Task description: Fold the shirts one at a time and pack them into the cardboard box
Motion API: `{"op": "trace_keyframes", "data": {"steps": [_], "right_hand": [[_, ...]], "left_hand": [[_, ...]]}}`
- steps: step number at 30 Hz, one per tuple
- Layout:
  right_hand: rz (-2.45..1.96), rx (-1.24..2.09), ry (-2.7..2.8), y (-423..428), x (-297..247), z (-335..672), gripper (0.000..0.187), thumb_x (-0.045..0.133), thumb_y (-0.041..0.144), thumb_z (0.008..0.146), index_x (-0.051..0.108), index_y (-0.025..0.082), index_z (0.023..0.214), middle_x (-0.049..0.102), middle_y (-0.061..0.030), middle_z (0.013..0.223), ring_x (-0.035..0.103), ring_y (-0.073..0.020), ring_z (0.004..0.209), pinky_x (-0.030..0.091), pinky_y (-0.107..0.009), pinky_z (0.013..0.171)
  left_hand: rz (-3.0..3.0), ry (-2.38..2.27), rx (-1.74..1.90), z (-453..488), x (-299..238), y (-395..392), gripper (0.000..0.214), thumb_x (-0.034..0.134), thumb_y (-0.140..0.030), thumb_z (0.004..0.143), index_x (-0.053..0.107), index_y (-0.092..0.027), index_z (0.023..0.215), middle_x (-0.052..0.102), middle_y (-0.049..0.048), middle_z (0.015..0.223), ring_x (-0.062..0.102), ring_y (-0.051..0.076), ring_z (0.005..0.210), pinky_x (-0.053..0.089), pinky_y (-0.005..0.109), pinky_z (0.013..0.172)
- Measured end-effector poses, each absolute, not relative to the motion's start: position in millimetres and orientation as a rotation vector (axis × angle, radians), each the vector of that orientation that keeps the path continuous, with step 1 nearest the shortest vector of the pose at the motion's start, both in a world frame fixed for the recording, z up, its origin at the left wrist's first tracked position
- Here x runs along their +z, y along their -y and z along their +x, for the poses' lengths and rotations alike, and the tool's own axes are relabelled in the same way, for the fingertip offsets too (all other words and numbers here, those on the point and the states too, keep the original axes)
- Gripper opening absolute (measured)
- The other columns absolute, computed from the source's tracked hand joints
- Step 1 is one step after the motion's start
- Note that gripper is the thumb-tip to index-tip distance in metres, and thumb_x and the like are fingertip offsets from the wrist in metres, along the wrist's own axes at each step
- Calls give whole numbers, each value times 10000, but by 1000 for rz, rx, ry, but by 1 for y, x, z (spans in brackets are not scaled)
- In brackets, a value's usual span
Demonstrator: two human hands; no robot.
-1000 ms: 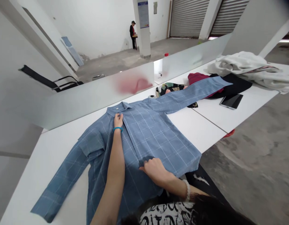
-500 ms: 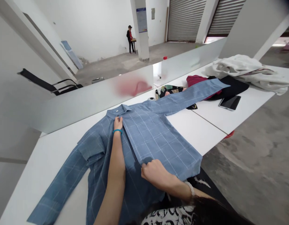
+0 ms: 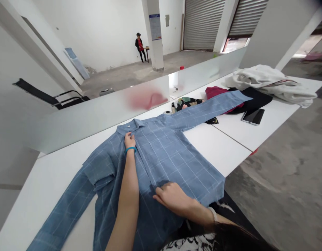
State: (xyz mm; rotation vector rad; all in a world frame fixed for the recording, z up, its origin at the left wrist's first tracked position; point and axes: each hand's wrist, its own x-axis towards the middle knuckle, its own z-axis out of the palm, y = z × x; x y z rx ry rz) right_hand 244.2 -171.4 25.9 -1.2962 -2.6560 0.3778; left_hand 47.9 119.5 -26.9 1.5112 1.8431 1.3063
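Note:
A blue plaid shirt (image 3: 173, 157) lies front-up on the white table (image 3: 223, 150), sleeves spread to both sides. My left hand (image 3: 130, 140), with a teal band at the wrist, rests on the shirt's front just below the collar, fingers pressed together on the cloth. My right hand (image 3: 171, 197) lies on the front opening near the hem, fingers curled and pinching the edge of the fabric.
A frosted divider (image 3: 103, 108) runs along the table's far edge. To the right lie a phone (image 3: 252, 116), dark and maroon clothes (image 3: 223, 94), a patterned cloth (image 3: 188, 101) and a white heap (image 3: 270, 82). A black chair (image 3: 46, 97) stands at left. A person (image 3: 139, 45) stands far back.
My right hand has let the raised front edge down and now lies flatter on the shirt. My left hand stays by the collar. The camera view has shifted slightly.

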Motion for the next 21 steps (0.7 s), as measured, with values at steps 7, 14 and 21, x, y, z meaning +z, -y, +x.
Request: {"op": "trace_keyframes", "data": {"steps": [7,14,21], "right_hand": [[-1168,444,2546,177,18,252,566,420,523,909,402,219,1385,289,-150,1495,174,-326,1398,175,-610,1091],[-1410,506,1882,126,21,350,386,401,349,945,527,192,1274,457,-106,1402,401,-192,1308,337,-377,1088],[-1754,43,1183,21,39,545,428,272,316,931,566,102,1157,552,-241,1223,563,-244,1092,467,-440,866]], "left_hand": [[1689,-2050,1258,62,-7,-95,342,493,-134,795,500,-195,1132,596,129,1119,567,262,1059,414,424,942],[2103,-2024,986,93,10,-77,383,364,-195,883,520,-142,1229,509,191,1296,421,319,1255,309,509,1042],[2297,-2023,592,128,-15,-72,539,396,-366,881,457,-107,1350,254,182,1508,228,366,1380,156,548,1111]]}}
